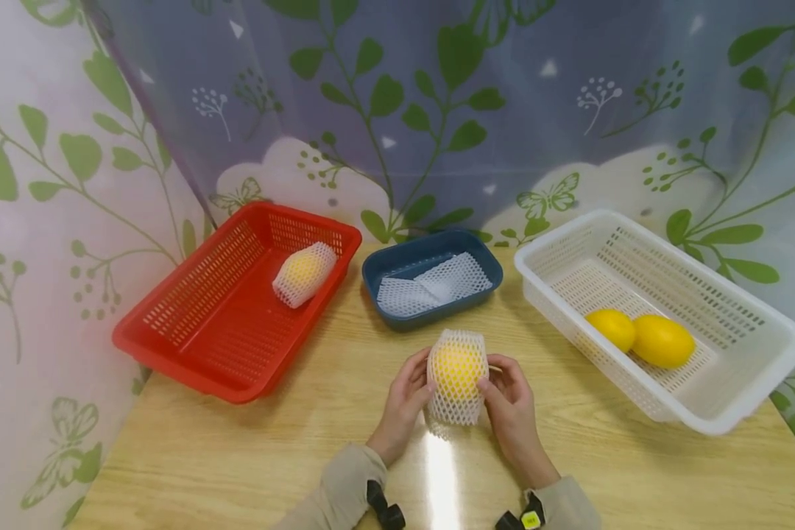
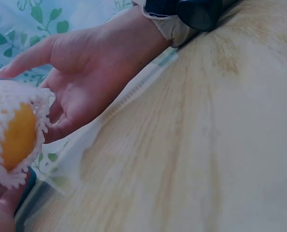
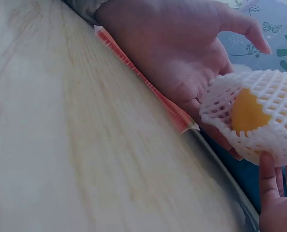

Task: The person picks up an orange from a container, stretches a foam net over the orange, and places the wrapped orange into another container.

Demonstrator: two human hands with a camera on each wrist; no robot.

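Observation:
A yellow fruit (image 1: 457,369) in a white foam net sleeve (image 1: 454,414) is held upright between both hands, just above the table. My left hand (image 1: 405,401) grips its left side, thumb on the near face and fingers behind. From the right, my right hand (image 1: 513,412) holds the other side, its thumb tip on the net. Bare yellow skin of the fruit (image 3: 247,113) shows through the sleeve's open end in both wrist views. Beyond the hands, a dark blue tray (image 1: 404,322) contains flat, unfilled foam nets (image 1: 453,278).
On the left stands a red basket (image 1: 172,368) with one netted yellow fruit (image 1: 305,274) inside. A white basket (image 1: 722,423) at the right holds two bare yellow fruits (image 1: 664,341). Behind the wooden table (image 1: 252,456) hangs a leaf-patterned curtain (image 1: 384,147).

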